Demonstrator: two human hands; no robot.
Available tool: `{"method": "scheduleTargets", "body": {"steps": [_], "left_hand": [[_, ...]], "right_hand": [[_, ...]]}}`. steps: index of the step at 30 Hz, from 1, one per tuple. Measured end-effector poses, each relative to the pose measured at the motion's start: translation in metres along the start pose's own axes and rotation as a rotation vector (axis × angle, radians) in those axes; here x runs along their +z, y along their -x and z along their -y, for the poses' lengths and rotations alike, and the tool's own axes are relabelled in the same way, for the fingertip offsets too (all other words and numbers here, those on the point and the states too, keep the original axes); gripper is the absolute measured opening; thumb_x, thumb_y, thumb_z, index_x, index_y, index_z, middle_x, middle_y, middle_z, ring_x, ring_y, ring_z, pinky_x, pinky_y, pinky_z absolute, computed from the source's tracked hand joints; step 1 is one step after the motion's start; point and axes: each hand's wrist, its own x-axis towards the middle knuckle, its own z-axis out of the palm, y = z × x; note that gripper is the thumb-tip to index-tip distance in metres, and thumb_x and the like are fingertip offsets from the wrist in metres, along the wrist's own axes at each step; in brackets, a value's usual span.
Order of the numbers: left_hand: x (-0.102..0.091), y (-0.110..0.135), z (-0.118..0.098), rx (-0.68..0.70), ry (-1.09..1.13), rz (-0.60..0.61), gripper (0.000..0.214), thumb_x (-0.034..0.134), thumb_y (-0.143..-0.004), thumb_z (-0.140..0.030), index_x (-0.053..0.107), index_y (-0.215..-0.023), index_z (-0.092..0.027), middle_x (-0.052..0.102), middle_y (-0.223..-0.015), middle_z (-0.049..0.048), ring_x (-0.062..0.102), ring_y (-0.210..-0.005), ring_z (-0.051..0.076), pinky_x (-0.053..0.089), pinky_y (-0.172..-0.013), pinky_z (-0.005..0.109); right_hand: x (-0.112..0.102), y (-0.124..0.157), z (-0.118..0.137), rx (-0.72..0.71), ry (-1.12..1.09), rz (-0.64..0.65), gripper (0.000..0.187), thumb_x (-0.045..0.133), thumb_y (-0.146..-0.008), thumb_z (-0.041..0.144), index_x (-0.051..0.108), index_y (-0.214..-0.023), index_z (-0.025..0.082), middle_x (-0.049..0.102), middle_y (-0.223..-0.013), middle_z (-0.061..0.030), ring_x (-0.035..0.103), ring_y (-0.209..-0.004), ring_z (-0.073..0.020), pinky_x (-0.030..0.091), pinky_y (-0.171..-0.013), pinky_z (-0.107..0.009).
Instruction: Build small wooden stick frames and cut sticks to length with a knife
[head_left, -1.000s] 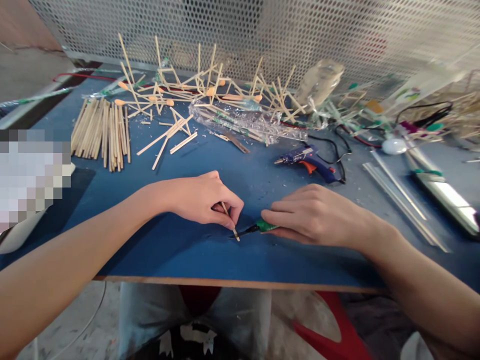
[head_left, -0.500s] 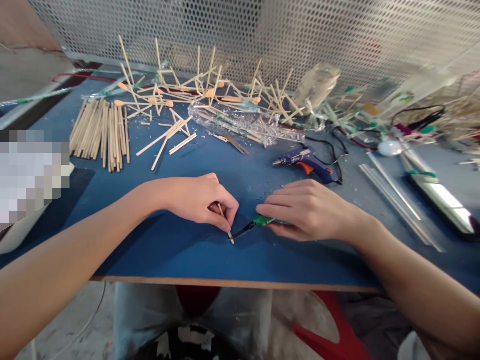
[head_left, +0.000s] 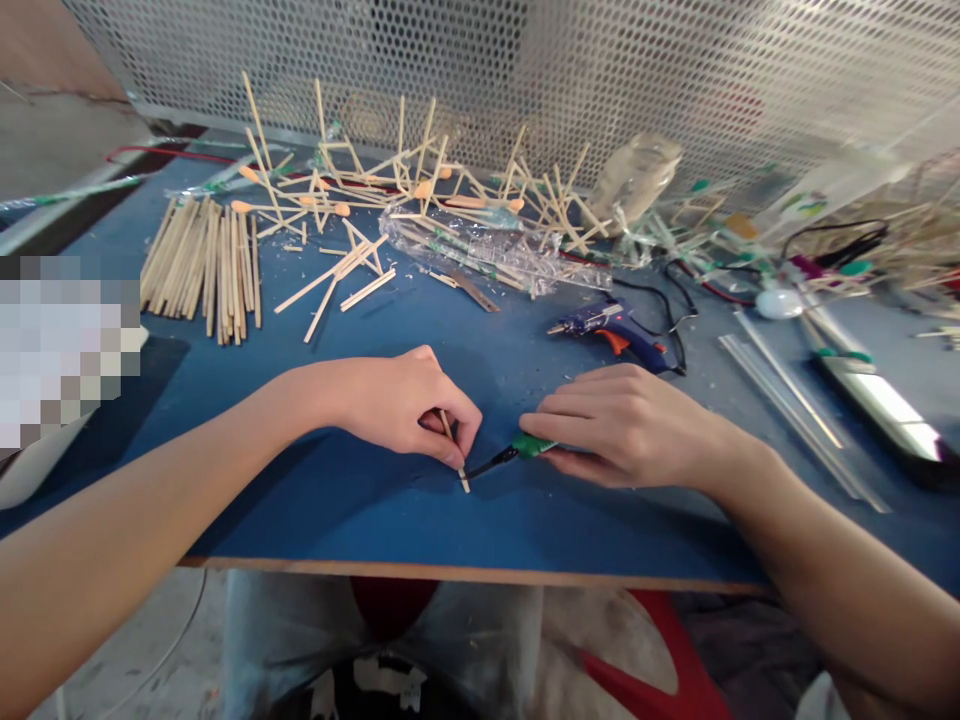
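My left hand (head_left: 401,405) pinches a short wooden stick (head_left: 455,456) and presses its lower end onto the blue table (head_left: 352,500). My right hand (head_left: 630,425) is closed around a green-handled craft knife (head_left: 525,450). The knife's dark blade touches the stick's lower end just right of my left fingertips. Both hands rest on the table near its front edge.
A blue glue gun (head_left: 611,328) with a black cord lies behind my right hand. A bundle of wooden sticks (head_left: 202,265) lies at the back left. Glued stick frames (head_left: 405,185) and crumpled clear plastic (head_left: 495,250) crowd the rear by a perforated metal screen. Clear glue rods (head_left: 795,395) lie at the right.
Both hands stay almost in place at the stick. The knife blade has shifted slightly against the stick's end, and the view moved a little.
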Motion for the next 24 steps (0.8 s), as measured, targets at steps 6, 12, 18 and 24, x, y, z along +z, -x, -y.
{"method": "scheduleTargets", "body": {"steps": [6, 12, 18, 24], "left_hand": [[-0.001, 0.0, -0.001, -0.021, -0.006, 0.017, 0.026, 0.062, -0.096, -0.051, 0.074, -0.088, -0.029, 0.074, -0.072, -0.0053, 0.063, -0.069, 0.012, 0.026, -0.104, 0.035], [-0.001, 0.001, -0.001, -0.025, 0.008, 0.021, 0.025, 0.062, -0.096, -0.05, 0.073, -0.088, -0.029, 0.075, -0.074, -0.0049, 0.064, -0.071, 0.013, 0.025, -0.104, 0.036], [-0.002, 0.0, -0.003, -0.06, 0.017, 0.031, 0.023, 0.063, -0.097, -0.047, 0.072, -0.088, -0.029, 0.077, -0.08, -0.0065, 0.064, -0.073, 0.012, 0.024, -0.102, 0.036], [-0.001, -0.001, -0.001, -0.047, 0.019, 0.036, 0.024, 0.062, -0.097, -0.049, 0.072, -0.088, -0.029, 0.077, -0.083, -0.006, 0.065, -0.075, 0.012, 0.022, -0.102, 0.037]], "right_hand": [[-0.001, 0.003, -0.001, 0.01, -0.031, 0.031, 0.018, 0.047, -0.105, 0.029, 0.061, -0.107, 0.019, 0.065, -0.077, -0.001, 0.051, -0.06, -0.0143, 0.027, -0.059, -0.034], [-0.003, 0.001, 0.0, 0.001, -0.029, 0.041, 0.016, 0.046, -0.105, 0.028, 0.06, -0.107, 0.019, 0.064, -0.075, -0.0005, 0.051, -0.059, -0.0142, 0.026, -0.058, -0.034], [-0.007, -0.001, 0.009, 0.008, -0.004, 0.051, 0.023, 0.04, -0.107, 0.027, 0.061, -0.106, 0.018, 0.064, -0.074, -0.0009, 0.052, -0.059, -0.0148, 0.025, -0.059, -0.035], [-0.007, -0.001, 0.01, 0.022, -0.056, 0.1, 0.025, 0.039, -0.107, 0.027, 0.063, -0.105, 0.019, 0.063, -0.074, -0.0002, 0.052, -0.059, -0.015, 0.025, -0.058, -0.035]]}}
